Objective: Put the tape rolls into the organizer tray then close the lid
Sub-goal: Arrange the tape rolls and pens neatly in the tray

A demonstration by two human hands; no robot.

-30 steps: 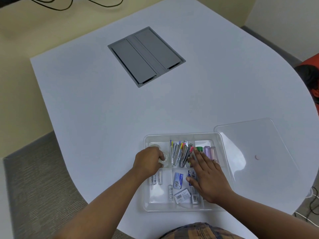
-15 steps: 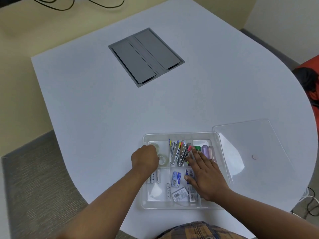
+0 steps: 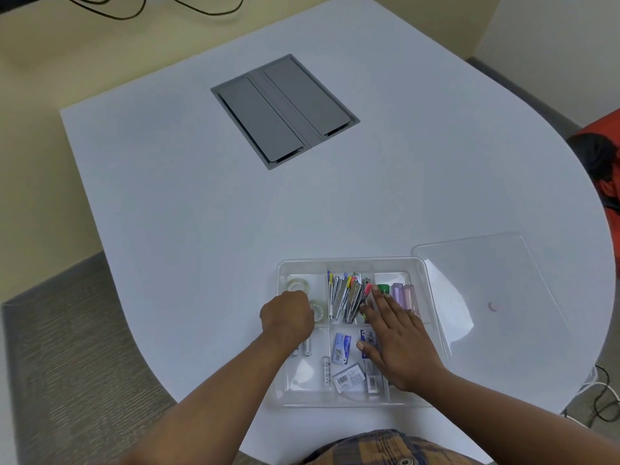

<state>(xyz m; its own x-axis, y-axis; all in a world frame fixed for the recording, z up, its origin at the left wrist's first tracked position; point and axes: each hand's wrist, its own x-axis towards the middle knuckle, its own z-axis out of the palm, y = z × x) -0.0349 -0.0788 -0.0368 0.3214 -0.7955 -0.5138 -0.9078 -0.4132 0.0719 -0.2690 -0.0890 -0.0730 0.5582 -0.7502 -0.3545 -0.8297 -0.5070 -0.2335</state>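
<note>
Left hand: curled over tape rolls in tray; grip unclear.
Right hand: flat, fingers together.
Lid: beside tray.

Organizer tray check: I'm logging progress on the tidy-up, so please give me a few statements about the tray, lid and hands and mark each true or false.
1. Two clear tape rolls, the far tape roll and the near tape roll, lie in the far-left compartment of the organizer tray. True.
2. The lid is closed over the tray. False: it lies on the table to the right of the tray, overlapping the tray's right edge.
3. The right hand rests flat, fingers spread, over the tray's contents. True.
4. The left hand is out over the grey panel. False: it is a loose fist at the tray's left side, next to the near tape roll.
5. A tape roll sits on the table outside the tray. False: none is visible there.
</note>
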